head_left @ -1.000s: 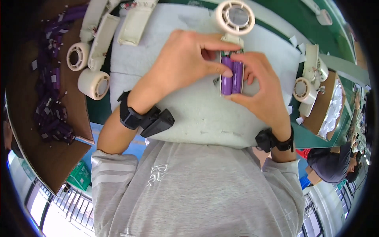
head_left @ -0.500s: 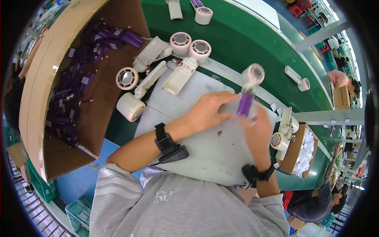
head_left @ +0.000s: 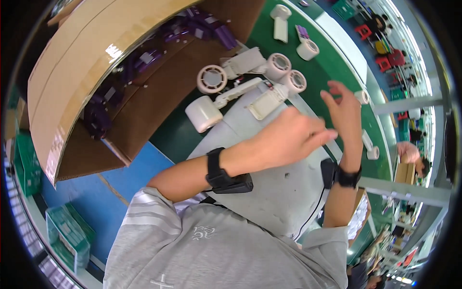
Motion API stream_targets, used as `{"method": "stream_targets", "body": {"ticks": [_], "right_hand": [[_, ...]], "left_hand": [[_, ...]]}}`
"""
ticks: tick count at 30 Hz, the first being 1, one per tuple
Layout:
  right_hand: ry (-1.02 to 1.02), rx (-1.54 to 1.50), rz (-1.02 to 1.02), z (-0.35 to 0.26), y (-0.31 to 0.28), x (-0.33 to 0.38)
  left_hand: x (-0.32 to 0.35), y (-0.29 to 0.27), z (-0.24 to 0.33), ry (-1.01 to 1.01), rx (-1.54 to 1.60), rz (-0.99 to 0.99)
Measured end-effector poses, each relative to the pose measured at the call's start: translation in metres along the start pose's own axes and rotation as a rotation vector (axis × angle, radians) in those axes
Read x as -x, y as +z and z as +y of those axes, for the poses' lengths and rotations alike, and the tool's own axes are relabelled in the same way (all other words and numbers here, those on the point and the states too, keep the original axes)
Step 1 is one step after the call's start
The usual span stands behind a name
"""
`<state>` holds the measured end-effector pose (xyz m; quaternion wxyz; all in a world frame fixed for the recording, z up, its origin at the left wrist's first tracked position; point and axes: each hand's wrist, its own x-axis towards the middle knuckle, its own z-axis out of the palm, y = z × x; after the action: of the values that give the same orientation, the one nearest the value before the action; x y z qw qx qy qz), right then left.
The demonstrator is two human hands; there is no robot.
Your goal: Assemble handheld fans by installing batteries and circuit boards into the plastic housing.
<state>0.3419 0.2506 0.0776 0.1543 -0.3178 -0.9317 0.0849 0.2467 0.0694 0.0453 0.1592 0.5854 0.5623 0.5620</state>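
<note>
My left hand (head_left: 288, 137) hovers over the grey mat (head_left: 284, 197), back toward the camera and fingers stretched to the right. Its palm is hidden, so I cannot tell whether it holds anything. My right hand (head_left: 344, 108) is raised just beyond it, fingers spread and empty. Both wrists wear black bands. The nearest things are a white tape dispenser (head_left: 267, 101) and a white tape roll (head_left: 296, 81) at the mat's far edge. No purple cell pack shows in either hand.
A big cardboard box (head_left: 96, 72) holding purple cell packs (head_left: 144, 62) stands at the left. More white rolls (head_left: 204, 113) (head_left: 211, 78) (head_left: 279, 65) lie on the green table (head_left: 332, 62). A green crate (head_left: 67, 236) sits on the blue floor. Another person (head_left: 414, 161) works at the right.
The purple cell pack held between both hands is out of sight. My hands have come apart, the right one opening upward. The view has swung left toward the cardboard box.
</note>
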Motion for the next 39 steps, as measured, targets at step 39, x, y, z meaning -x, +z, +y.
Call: {"method": "stream_targets", "body": {"ticks": [39], "right_hand": [[-0.033, -0.347, -0.443, 0.021, -0.012, 0.016]], "left_hand": [[0.025, -0.099, 0.019, -0.345, 0.275, 0.337]]}}
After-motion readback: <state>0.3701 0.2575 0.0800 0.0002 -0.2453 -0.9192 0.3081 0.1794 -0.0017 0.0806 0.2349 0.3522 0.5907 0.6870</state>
